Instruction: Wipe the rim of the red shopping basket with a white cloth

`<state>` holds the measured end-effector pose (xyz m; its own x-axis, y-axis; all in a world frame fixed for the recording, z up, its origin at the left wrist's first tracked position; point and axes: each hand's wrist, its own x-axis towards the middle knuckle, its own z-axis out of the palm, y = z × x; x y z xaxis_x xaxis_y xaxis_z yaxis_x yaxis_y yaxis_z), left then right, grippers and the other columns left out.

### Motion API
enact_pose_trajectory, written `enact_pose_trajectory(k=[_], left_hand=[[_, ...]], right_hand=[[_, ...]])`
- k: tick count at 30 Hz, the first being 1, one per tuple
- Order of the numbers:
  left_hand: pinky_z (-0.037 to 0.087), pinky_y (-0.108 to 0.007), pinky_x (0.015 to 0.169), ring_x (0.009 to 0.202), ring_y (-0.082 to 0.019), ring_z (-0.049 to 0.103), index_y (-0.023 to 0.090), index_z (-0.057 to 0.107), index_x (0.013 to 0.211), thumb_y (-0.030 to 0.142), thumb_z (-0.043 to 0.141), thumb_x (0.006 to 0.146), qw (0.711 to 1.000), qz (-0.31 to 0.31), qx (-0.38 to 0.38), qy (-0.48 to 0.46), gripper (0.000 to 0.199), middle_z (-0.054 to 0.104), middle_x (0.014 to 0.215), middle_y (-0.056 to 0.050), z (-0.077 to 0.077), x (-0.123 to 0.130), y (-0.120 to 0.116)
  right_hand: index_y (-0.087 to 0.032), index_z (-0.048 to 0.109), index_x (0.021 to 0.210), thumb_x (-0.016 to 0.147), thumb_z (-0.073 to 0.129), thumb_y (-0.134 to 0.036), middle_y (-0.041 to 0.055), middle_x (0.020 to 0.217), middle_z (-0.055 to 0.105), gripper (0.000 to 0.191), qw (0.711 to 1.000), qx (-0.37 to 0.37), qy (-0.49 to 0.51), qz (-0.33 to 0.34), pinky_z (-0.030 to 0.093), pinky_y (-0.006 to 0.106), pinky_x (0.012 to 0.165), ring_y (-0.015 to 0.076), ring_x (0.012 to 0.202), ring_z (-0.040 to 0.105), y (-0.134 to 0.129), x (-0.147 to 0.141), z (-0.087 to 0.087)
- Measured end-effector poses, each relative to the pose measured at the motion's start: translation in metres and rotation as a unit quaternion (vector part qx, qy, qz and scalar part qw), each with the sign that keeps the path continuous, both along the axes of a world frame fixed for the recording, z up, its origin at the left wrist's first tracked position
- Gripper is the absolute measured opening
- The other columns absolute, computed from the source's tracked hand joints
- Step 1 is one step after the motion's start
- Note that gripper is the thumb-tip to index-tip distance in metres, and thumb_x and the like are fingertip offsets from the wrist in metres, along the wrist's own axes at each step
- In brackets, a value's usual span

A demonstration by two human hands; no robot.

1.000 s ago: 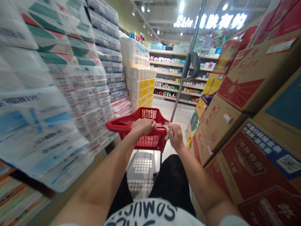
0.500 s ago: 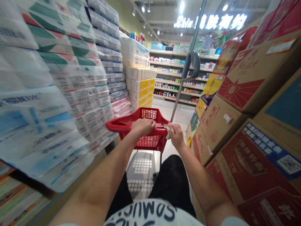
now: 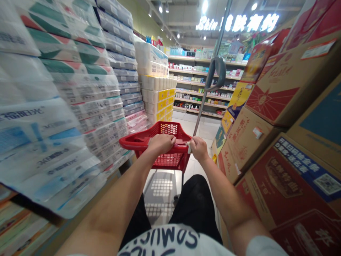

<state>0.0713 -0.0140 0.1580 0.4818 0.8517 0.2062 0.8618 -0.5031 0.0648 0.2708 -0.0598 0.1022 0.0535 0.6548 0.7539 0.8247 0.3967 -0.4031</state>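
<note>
Gripping red lattice-walled cart (image 3: 167, 161), left hand (image 3: 161, 143) curled over handle (image 3: 181, 148), right hand (image 3: 199, 147) clutching whitish scrap (image 3: 189, 148)

On my feed, the pale tiled floor (image 3: 186, 123) bears the red shopping cart (image 3: 166, 160) and its latticed shadow (image 3: 162, 187); farther off, I see shelves (image 3: 183, 71) lined with rows of small packages (image 3: 197, 68).

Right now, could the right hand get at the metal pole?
Probably yes: the metal pole appears just beyond the right hand, with nothing visible between them, though that hand holds something white.
</note>
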Motion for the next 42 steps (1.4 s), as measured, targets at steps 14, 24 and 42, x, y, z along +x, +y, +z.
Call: enact_pose_trajectory(k=[14,24,42], left_hand=[[0.044,-0.037,0.078,0.089,-0.025,0.063,0.03,0.066,0.102,0.055,0.016,0.09,1.0,0.003,-0.004,-0.004,0.057,0.07,0.101,-0.006,-0.001,0.0,-0.001],[0.044,-0.035,0.078,0.09,-0.023,0.063,0.03,0.066,0.097,0.053,0.019,0.09,1.0,0.007,-0.004,-0.008,0.053,0.07,0.1,-0.005,0.0,-0.003,-0.003],[0.045,-0.037,0.081,0.094,-0.025,0.063,0.029,0.066,0.1,0.05,0.021,0.09,1.0,0.003,0.001,0.001,0.051,0.069,0.105,-0.006,0.003,-0.005,-0.009]], right_hand=[[-0.022,0.047,0.061,0.091,0.037,-0.03,0.0008,0.064,0.053,0.033,0.998,-0.019,0.046,0.029,0.04,0.028,0.066,0.0166,0.067,0.051,0.0,0.006,-0.004],[-0.02,0.056,0.064,0.087,0.044,-0.026,0.0048,0.069,0.061,0.027,0.973,-0.113,-0.151,-0.131,0.036,0.028,0.069,0.0181,0.071,0.054,-0.013,-0.023,0.02],[-0.018,0.061,0.072,0.088,0.044,-0.025,0.0066,0.075,0.066,0.024,0.964,-0.028,-0.181,-0.192,0.035,0.031,0.079,0.02,0.078,0.059,-0.023,-0.047,0.014]])
